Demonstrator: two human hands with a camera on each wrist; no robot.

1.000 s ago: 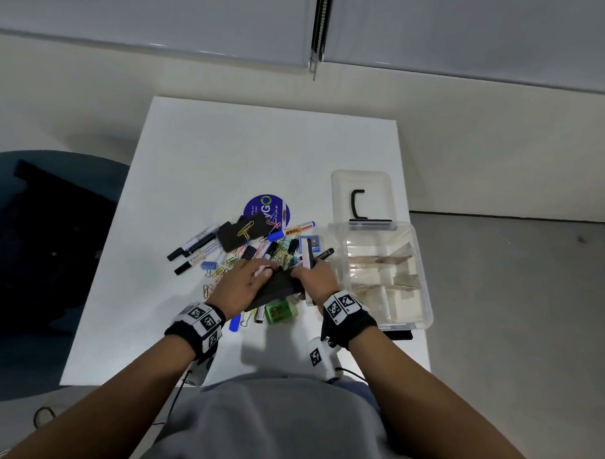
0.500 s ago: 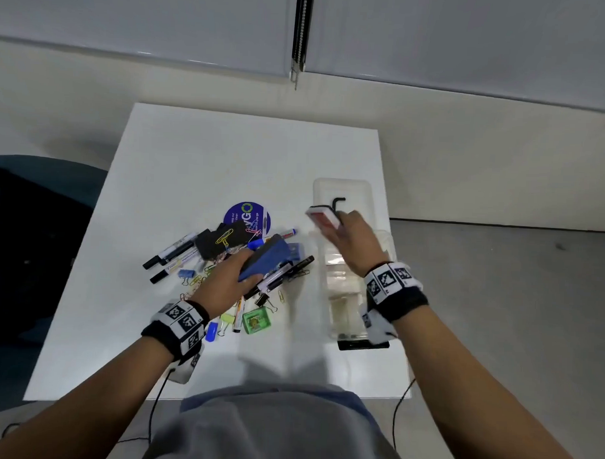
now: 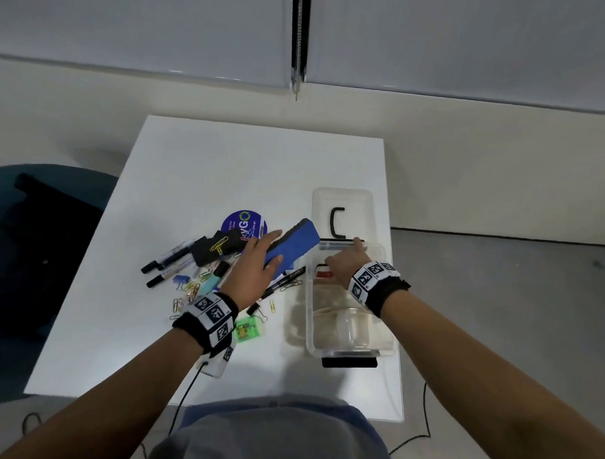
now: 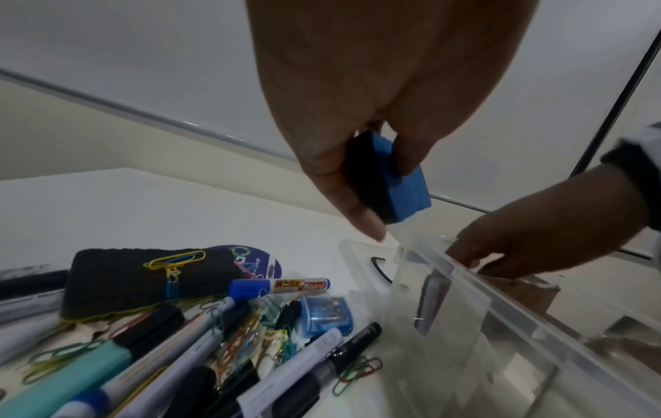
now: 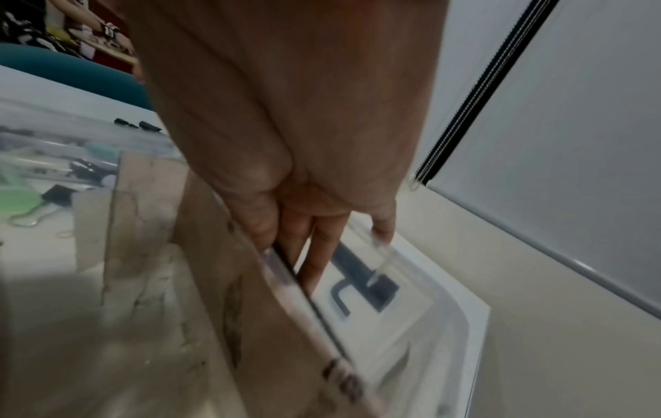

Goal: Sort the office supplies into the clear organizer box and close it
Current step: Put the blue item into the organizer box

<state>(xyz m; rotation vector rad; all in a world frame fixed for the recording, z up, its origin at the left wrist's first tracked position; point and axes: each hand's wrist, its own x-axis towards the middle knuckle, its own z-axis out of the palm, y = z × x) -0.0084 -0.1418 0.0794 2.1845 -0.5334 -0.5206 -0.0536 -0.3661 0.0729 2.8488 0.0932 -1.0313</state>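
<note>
Right hand (image 3: pixel 346 265) hides the box's (image 3: pixel 345 349) far compartment, so can't tell what it's touching; the right wrist view is too blurry.

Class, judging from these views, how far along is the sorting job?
Done: only a red-and-white item lies in the clear organizer box. In hand: the left hand holds the blue eraser; the right hand reaches into the box. Left: markers, paper clips, then the lid.

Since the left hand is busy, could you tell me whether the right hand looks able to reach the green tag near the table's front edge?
Probably not directly: the left hand, holding the blue eraser, and its forearm lie between the right hand and the green tag.
</note>
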